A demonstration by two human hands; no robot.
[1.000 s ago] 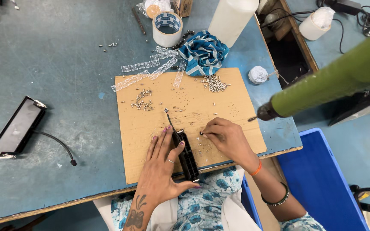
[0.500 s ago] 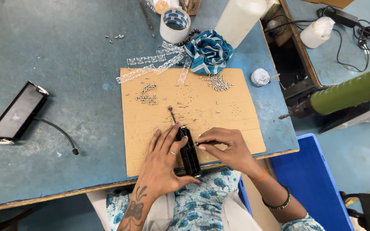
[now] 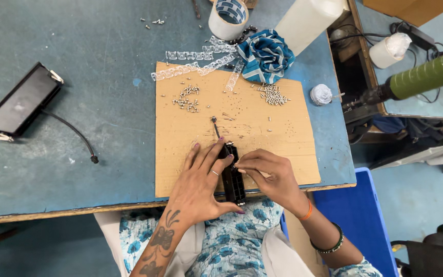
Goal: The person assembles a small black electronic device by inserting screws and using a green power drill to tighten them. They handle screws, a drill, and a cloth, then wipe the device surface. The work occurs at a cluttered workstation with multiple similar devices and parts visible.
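A brown cardboard box (image 3: 411, 7) sits at the top right corner; no labels, signs or screens show.

- A single view, from a camera worn on the person's head, looks almost straight down.
- It sits fairly near, above the front edge of the blue desk (image 3: 78, 118).
- The cardboard sheet (image 3: 262, 128) lies at frame centre; the person's lap fills the bottom edge.
- The far side of the desk runs along the top, floor and a blue bin (image 3: 365, 215) at right.
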